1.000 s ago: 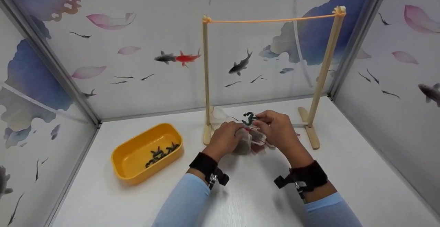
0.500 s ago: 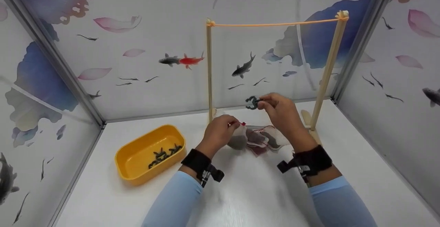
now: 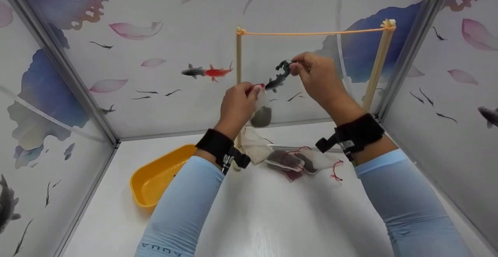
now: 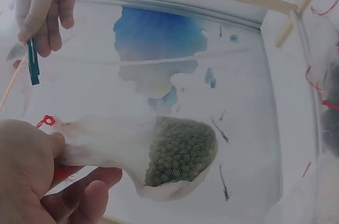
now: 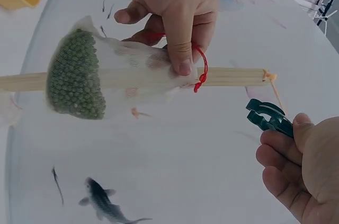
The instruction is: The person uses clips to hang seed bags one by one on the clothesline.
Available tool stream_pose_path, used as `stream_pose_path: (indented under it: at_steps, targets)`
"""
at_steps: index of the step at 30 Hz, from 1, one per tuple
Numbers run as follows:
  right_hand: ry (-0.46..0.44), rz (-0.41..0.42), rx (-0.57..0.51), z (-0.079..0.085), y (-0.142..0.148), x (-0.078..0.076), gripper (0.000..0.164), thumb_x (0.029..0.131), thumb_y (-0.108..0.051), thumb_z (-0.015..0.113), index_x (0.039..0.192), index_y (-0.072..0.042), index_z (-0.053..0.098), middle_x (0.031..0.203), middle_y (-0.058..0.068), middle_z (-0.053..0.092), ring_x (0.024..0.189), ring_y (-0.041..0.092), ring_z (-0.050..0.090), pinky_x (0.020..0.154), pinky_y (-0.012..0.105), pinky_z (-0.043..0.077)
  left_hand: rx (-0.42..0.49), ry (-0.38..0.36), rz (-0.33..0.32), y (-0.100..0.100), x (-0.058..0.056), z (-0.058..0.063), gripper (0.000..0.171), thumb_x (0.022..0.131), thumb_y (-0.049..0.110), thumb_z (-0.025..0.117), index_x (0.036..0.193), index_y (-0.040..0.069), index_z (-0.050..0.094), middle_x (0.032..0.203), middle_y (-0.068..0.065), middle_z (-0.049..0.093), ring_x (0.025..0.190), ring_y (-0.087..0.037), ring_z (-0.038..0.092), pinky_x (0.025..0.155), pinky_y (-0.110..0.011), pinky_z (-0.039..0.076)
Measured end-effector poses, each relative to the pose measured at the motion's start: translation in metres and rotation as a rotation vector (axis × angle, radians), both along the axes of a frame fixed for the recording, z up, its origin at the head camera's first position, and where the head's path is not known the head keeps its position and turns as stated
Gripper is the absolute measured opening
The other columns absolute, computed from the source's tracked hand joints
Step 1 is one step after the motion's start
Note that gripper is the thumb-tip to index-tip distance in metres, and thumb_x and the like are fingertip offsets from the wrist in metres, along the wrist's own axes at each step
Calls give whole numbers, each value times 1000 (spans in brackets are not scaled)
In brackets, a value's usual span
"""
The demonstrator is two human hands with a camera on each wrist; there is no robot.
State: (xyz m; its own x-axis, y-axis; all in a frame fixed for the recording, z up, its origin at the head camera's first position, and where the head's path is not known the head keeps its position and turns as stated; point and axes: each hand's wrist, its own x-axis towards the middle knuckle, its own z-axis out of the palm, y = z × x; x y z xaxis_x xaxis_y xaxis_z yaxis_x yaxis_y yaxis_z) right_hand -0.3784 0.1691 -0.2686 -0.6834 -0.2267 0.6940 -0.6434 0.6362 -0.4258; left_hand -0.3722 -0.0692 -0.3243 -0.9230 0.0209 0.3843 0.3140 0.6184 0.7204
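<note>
My left hand point(image 3: 237, 103) pinches the gathered neck of a white mesh drawstring bag point(image 4: 180, 152), its red string showing at the fingertips. Small green beans fill the bag's bottom, which hangs off the table in the head view. To the right and a little higher, my right hand point(image 3: 321, 76) holds a dark green plastic clip point(image 5: 270, 117) by its handle end between thumb and fingers. The clip's curved end points away from that hand, toward the bag side. Both hands are below an orange cord point(image 3: 311, 34) strung between two wooden posts.
Several more mesh bags point(image 3: 286, 159) with red strings lie on the white table at the stand's base. A yellow tub point(image 3: 155, 179) stands at left, partly hidden by my left sleeve. The right wooden post point(image 3: 379, 64) rises close behind my right hand. Printed panels wall the table.
My left hand has lifted one mesh bag off the pile. My right hand has risen with the clip toward the cord.
</note>
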Motion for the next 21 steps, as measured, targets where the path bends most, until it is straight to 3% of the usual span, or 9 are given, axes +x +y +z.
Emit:
stream_pose_path:
  at_steps: [5,8,14,21]
  targets:
    - [75,-6,-1,40,-12,-10,28,117,-20,66,125,3,78,109,16,85,99,26,84,83,14,55,8,60,81,0,-13,41,33,119,37,63,122,11,82,104,-6,77,90,-18,63,77,-32,49]
    - [76,-22,27,58,-23,-16,30,118,-23,62,127,2,77,110,15,86,97,25,84,83,15,57,44,65,130,-1,-20,56,34,119,39,62,124,13,82,105,-3,78,91,-16,65,77,-30,51]
    - [60,-94,91,80,-41,-29,33,120,-27,57,130,-1,75,108,15,85,87,26,81,76,18,52,78,75,163,0,-28,73,33,118,40,63,125,14,81,111,-2,78,97,-16,67,80,-29,54]
    - [-126,-84,136,86,-49,-33,34,120,-29,56,133,-5,76,109,13,83,77,14,67,72,21,51,47,71,178,5,-31,81,34,117,43,63,122,14,80,111,-2,78,97,-16,67,81,-31,52]
